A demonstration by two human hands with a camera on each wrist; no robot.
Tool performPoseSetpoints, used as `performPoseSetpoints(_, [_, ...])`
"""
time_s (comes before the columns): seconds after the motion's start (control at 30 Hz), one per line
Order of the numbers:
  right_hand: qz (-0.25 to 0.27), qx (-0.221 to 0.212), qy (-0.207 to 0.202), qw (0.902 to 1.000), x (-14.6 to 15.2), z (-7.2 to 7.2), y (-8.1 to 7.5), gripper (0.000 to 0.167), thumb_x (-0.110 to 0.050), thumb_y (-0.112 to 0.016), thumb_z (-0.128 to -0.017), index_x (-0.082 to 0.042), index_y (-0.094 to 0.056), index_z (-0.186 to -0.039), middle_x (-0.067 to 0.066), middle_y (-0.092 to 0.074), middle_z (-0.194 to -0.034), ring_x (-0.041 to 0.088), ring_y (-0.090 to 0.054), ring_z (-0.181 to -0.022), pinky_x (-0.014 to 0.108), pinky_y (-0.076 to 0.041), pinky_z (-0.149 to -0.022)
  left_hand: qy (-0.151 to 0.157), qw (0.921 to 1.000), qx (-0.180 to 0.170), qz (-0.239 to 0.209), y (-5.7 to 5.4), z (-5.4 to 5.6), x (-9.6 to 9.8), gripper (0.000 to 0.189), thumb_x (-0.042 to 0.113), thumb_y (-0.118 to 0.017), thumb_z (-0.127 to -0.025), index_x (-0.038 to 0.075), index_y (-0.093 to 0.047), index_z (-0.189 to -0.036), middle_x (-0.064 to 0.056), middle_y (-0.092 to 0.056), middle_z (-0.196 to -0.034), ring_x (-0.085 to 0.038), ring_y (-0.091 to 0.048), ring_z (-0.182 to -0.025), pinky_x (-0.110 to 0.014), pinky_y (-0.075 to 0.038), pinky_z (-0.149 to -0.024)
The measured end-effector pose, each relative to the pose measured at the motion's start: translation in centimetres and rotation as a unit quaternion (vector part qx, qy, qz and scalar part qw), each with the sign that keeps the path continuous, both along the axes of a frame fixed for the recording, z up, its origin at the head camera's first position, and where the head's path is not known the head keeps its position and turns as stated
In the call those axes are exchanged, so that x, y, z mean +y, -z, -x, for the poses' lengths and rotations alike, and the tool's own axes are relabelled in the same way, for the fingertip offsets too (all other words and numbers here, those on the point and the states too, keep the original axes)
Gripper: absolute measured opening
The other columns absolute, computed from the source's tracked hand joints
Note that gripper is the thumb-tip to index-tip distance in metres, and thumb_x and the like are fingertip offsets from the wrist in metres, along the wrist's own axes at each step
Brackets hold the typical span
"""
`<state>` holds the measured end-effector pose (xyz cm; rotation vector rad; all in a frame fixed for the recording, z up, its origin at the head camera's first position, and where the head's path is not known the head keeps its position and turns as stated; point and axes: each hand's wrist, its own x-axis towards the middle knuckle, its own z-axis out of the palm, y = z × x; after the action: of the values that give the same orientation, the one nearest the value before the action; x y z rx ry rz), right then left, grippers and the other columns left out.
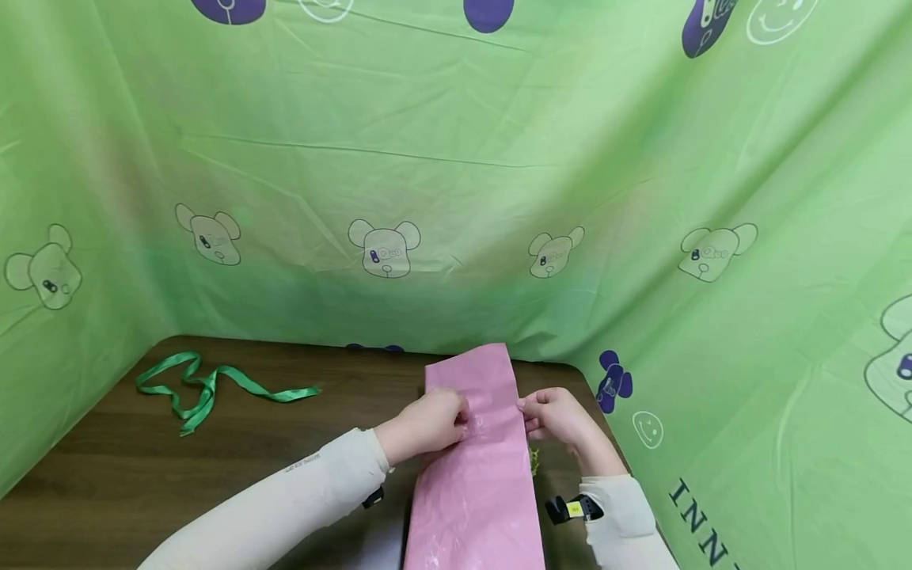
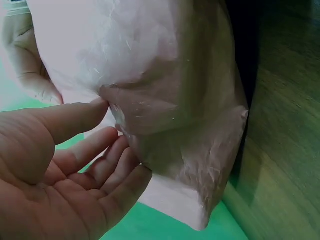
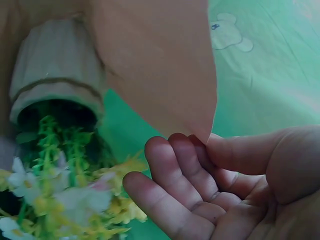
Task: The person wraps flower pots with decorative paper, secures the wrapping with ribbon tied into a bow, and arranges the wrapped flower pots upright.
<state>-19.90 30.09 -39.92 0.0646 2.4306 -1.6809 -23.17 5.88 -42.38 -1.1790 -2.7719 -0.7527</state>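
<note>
A long pink sheet of glossy wrapping paper (image 1: 477, 491) runs from the front of the table to its far edge. My left hand (image 1: 426, 423) pinches a crease on its surface, thumb against fingers (image 2: 107, 155) in the left wrist view. At the paper's right edge, my right hand (image 1: 559, 416) holds the border between thumb and curled fingertips. The right wrist view shows a pale ribbed flowerpot (image 3: 57, 65) partly covered by the paper. Yellow and white flowers (image 3: 75, 200) with green stems come out of its mouth. From the head view, the paper hides nearly all of them.
A loose green ribbon (image 1: 207, 392) lies curled on the far left of the brown wooden table (image 1: 107, 467). Green printed cloth (image 1: 456, 182) hangs behind the table and along both sides. A strap (image 1: 573, 508) with a yellow label circles the right wrist.
</note>
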Motion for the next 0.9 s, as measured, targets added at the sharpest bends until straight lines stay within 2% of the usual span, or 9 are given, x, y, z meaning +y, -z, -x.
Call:
performPoseSetpoints(0.13, [0.003, -0.013, 0.007, 0.9999, 0.4, -0.3, 0.7, 0.026, -0.012, -0.059, -0.102, 0.013, -0.065, -0.105, 0.009, -0.071, -0.081, 0.016, -0.069, -0.069, 0.036, -0.062, -0.068, -0.009, 0.9996, 0.02, 0.015, 0.1, -0.3, 0.1, 0.023, 0.016, -0.077, -0.087, 0.017, -0.063, -0.069, 0.007, -0.049, -0.069, -0.012, -0.041, -0.071, -0.026, -0.039, -0.064])
performPoseSetpoints(0.3, [0.008, -0.04, -0.034, 0.9986, 1.0, -1.7, 1.0, 0.025, -0.017, -0.063, -0.1, 0.009, -0.065, -0.099, 0.008, -0.071, -0.075, 0.016, -0.07, -0.066, 0.04, -0.063, -0.069, -0.02, 0.9993, 0.02, 0.024, 0.2, -0.4, 0.4, 0.027, 0.017, -0.076, -0.087, 0.019, -0.057, -0.068, 0.005, -0.046, -0.071, -0.013, -0.041, -0.072, -0.027, -0.038, -0.061])
performPoseSetpoints(0.43, [0.007, -0.049, -0.06, 0.997, 1.1, -2.4, 1.4, 0.018, -0.012, -0.064, -0.097, 0.005, -0.066, -0.093, 0.006, -0.07, -0.071, 0.015, -0.069, -0.063, 0.043, -0.063, -0.069, -0.013, 0.9992, 0.023, 0.031, 0.2, -0.2, 0.3, 0.024, 0.016, -0.073, -0.089, 0.018, -0.06, -0.069, 0.005, -0.049, -0.071, -0.013, -0.042, -0.072, -0.027, -0.04, -0.06])
performPoseSetpoints(0.53, [0.009, -0.05, -0.066, 0.9965, 1.1, -2.5, 1.6, 0.019, -0.01, -0.063, -0.098, 0.008, -0.066, -0.095, 0.007, -0.07, -0.071, 0.016, -0.069, -0.063, 0.044, -0.063, -0.069, -0.011, 0.9986, 0.034, 0.039, 0.1, -0.2, 0.2, 0.019, 0.013, -0.071, -0.091, 0.017, -0.066, -0.073, 0.005, -0.053, -0.073, -0.011, -0.045, -0.072, -0.026, -0.043, -0.06])
performPoseSetpoints(0.63, [0.008, -0.047, -0.07, 0.9964, 1.1, -2.5, 1.9, 0.021, -0.009, -0.061, -0.099, 0.011, -0.066, -0.096, 0.009, -0.071, -0.072, 0.016, -0.07, -0.063, 0.046, -0.063, -0.07, -0.008, 0.9972, 0.056, 0.05, 0.4, -0.1, 0.1, 0.02, 0.01, -0.07, -0.091, 0.017, -0.068, -0.072, 0.006, -0.053, -0.072, -0.01, -0.045, -0.071, -0.025, -0.043, -0.059])
performPoseSetpoints(0.83, [-0.011, -0.037, -0.067, 0.997, 1.3, -2.6, 2.3, 0.023, -0.011, -0.062, -0.099, 0.011, -0.066, -0.095, 0.007, -0.069, -0.071, 0.016, -0.069, -0.063, 0.045, -0.063, -0.07, -0.003, 0.9905, 0.116, 0.074, 0.8, 0.3, 0.2, 0.032, 0.001, -0.07, -0.084, 0.021, -0.058, -0.063, 0.008, -0.048, -0.069, -0.01, -0.044, -0.068, -0.025, -0.041, -0.059])
performPoseSetpoints(0.9, [-0.014, -0.036, -0.068, 0.9969, 1.4, -2.6, 2.3, 0.023, -0.012, -0.062, -0.099, 0.01, -0.067, -0.094, 0.005, -0.068, -0.07, 0.016, -0.068, -0.063, 0.043, -0.063, -0.069, 0.002, 0.9893, 0.122, 0.08, 0.8, 0.4, 0.3, 0.033, 0.0, -0.069, -0.083, 0.022, -0.055, -0.063, 0.009, -0.046, -0.069, -0.01, -0.043, -0.068, -0.025, -0.041, -0.061])
